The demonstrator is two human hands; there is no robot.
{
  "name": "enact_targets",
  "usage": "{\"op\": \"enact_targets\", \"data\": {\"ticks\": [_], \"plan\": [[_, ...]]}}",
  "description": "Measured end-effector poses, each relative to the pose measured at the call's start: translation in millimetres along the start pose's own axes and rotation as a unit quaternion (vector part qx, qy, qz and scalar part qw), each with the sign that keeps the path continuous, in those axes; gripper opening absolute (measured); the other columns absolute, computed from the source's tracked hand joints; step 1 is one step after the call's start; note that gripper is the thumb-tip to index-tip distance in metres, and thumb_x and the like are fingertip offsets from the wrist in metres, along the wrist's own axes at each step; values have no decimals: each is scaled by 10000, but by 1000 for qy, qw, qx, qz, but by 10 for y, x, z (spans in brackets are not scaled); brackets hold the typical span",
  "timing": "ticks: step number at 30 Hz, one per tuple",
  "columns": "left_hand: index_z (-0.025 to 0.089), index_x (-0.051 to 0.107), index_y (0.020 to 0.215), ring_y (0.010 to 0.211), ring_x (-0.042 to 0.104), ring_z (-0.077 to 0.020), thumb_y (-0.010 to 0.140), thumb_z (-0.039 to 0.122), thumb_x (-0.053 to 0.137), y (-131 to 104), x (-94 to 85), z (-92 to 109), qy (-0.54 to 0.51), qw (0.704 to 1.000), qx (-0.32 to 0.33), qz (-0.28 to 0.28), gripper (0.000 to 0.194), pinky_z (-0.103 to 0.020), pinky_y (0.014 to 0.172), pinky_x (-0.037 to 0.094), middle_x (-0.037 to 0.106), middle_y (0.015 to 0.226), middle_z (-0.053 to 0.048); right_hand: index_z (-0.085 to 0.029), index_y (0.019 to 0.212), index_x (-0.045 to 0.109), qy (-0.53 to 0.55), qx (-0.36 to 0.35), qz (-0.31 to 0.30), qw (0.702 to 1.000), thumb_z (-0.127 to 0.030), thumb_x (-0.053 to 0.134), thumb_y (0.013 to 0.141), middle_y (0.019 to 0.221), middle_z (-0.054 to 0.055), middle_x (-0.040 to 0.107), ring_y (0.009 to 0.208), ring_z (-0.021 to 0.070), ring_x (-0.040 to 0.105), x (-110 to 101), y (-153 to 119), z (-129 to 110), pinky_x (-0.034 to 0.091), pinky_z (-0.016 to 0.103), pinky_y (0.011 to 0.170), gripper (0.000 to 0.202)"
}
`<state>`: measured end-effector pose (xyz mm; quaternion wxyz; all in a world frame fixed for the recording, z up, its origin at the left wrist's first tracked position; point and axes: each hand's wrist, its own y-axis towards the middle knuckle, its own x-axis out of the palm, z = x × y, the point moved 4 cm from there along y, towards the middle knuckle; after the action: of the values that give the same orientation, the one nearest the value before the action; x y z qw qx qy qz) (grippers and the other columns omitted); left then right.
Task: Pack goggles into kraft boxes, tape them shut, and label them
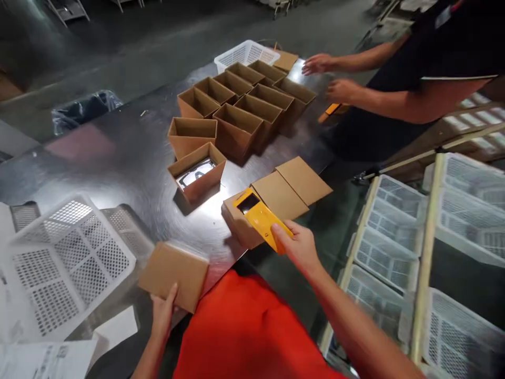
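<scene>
My left hand (162, 310) grips the edge of a small brown cardboard box (173, 271), tilted at the front edge of the metal table. In my right hand (298, 245) is a flat yellow piece (265, 220) with a dark rectangular window near its far end; its exact kind is unclear. It sits over a flat cardboard stack (244, 226) with its flaps (294, 181) spread right. Beyond stands an open carton (199, 184) with white and black contents inside. Several open brown cartons (239, 123) are grouped behind it.
A white perforated basket (74, 263) and printed papers (51, 360) lie at left. Another basket (246, 52) stands at the far end. A co-worker's hands (339, 90) are at the far right of the table (130, 142). White baskets (389, 231) fill a rack at right.
</scene>
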<state>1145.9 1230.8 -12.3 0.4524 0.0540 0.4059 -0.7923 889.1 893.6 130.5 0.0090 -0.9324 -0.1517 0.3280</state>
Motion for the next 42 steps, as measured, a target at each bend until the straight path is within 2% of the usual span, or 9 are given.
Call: {"op": "enact_targets", "data": {"ticks": [8,12,15,17,20,23,31,39,42], "plan": [[165,337,1363,1141,599,-256,785,419,662,266,1558,1205,117,962,188,-159,710,-385,935,498,589,1279,-162,-172,555,558,90,141,33,985,-641,556,720,433,-25,447,385,105,394,-246,-64,641,289,215,343,498],[83,367,1368,1306,446,-351,739,435,701,371,1613,1796,212,935,270,-87,794,-471,1039,395,480,1384,-251,-159,578,626,122,153,57,979,-646,598,684,464,2,539,417,126,458,-405,-7,854,343,221,362,498],[54,346,1398,1412,252,-374,825,389,603,492,1508,2565,373,814,436,89,711,-540,1121,223,325,1487,-275,-168,647,663,199,179,66,961,-652,660,626,524,37,626,445,166,531,-463,-8,995,411,253,389,485],[74,471,1309,1307,431,-353,837,249,560,670,1551,3000,491,723,480,75,512,-544,1110,223,543,1321,-247,-183,705,673,293,200,38,934,-637,725,568,563,69,670,471,213,592,-438,-24,1009,476,298,429,477],[145,665,961,889,675,-258,781,96,527,913,1447,3321,542,691,477,25,232,-450,1075,315,725,776,-98,-188,895,682,415,200,-32,887,-540,801,552,754,115,739,655,287,693,-348,-57,869,569,378,618,506],[189,663,836,725,673,-232,766,95,512,823,973,3092,544,695,468,32,191,-452,1046,356,688,635,-39,-199,1085,626,462,193,-82,862,-464,820,583,949,129,743,822,311,708,-223,-104,701,578,421,728,599],[205,585,869,682,632,-172,798,42,450,-688,-838,1308,456,683,555,138,223,-540,1128,231,671,741,1,-203,1049,562,363,155,-170,903,-511,800,608,900,105,735,800,282,705,359,-82,515,585,386,697,588],[281,643,797,826,668,-207,797,93,444,-980,-660,51,417,747,517,28,274,-527,1088,379,692,739,-8,-207,1172,453,207,-31,-357,911,-438,687,712,1085,93,644,973,253,634,1443,-323,-213,525,395,855,565],[280,662,1049,1168,566,-308,834,290,555,-971,-830,-124,322,839,430,83,241,-572,1060,396,655,1178,-98,-188,1165,444,86,-107,-371,919,-368,627,722,1081,104,614,1014,274,588,1777,-504,-314,470,437,905,512]]}}
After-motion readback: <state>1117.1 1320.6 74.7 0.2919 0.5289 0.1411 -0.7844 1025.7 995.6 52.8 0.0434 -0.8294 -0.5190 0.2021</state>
